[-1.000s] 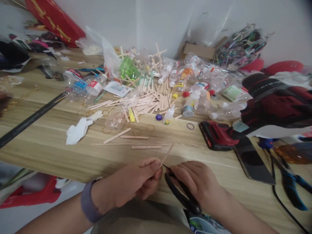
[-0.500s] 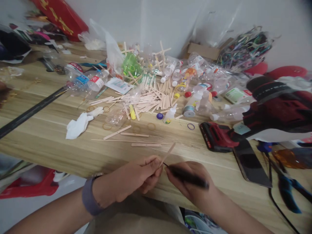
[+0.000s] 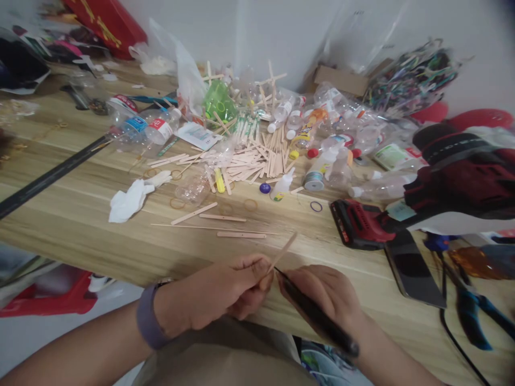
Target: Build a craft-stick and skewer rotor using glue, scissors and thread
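Note:
My left hand is closed on a flat wooden craft stick, whose far end slants up and to the right. My right hand grips a long black-handled tool. Its thin dark tip reaches the stick beside my left fingertips; whether it pierces the wood I cannot tell. Just beyond my hands lie a craft stick with small holes, two more sticks like it, and a thin wooden skewer.
A red and black power drill lies at right, with a phone and blue-handled pliers nearby. Further back are a heap of craft sticks, plastic bottles, a small glue bottle and a crumpled tissue.
The black tool's handle end has swung down and slightly right, its tip staying by the stick. My right hand has shifted slightly right; the left hand keeps its hold.

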A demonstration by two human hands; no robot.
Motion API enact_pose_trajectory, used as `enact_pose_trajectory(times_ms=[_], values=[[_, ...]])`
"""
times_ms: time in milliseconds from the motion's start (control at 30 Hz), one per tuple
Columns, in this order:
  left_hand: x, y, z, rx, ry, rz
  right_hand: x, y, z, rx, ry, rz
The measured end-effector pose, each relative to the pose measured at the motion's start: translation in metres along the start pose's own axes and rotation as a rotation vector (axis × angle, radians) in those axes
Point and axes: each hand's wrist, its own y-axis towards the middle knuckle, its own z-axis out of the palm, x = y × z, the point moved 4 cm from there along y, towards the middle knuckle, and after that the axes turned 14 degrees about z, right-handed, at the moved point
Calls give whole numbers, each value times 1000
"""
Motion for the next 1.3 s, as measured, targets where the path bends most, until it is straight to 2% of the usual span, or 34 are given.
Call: enact_pose_trajectory(times_ms=[33,67,133,200,267,300,333,367,433,500,567,633,667,767,867,933,1000,1200,1300], values=[[1,0,0,1,8,-5,0,-1,0,22,10,-17],[0,-1,0,-1,41,-9,-3,-1,2,73,76,42],[-4,-1,-1,-8,178,17,-10,-3,9,189,270,263],[-13,-1,-3,6,325,97,-12,-7,23,398,536,473],[-20,0,-2,40,376,183,-8,-12,35,609,804,604],[-21,1,-2,50,373,203,-7,-13,38,665,897,653],[-20,1,-2,45,361,198,-7,-13,38,654,910,669],[-18,2,-3,22,338,170,-8,-10,34,551,805,620],[-9,3,-2,-37,235,92,-10,-4,19,256,443,413],[0,4,1,-72,32,46,-7,-4,6,-1,138,155],[4,5,7,-58,-228,25,-5,-9,0,-120,-20,-34],[2,4,11,-27,-468,2,-4,-14,-1,-159,-100,-99],[-1,3,11,-22,-581,5,-5,-17,-2,-175,-109,-72],[-17,0,5,-58,-866,107,-7,-20,-3,-163,57,163],[-23,-2,3,-12,-973,126,-4,-22,-3,-187,192,303],[-21,-2,7,35,-977,108,-2,-22,-2,-221,182,297],[-17,-1,9,21,-954,121,0,-24,1,-242,151,285],[-8,4,9,-135,-795,152,1,-25,6,-202,105,340],[-5,6,5,-234,-597,170,3,-20,3,-165,54,337]])
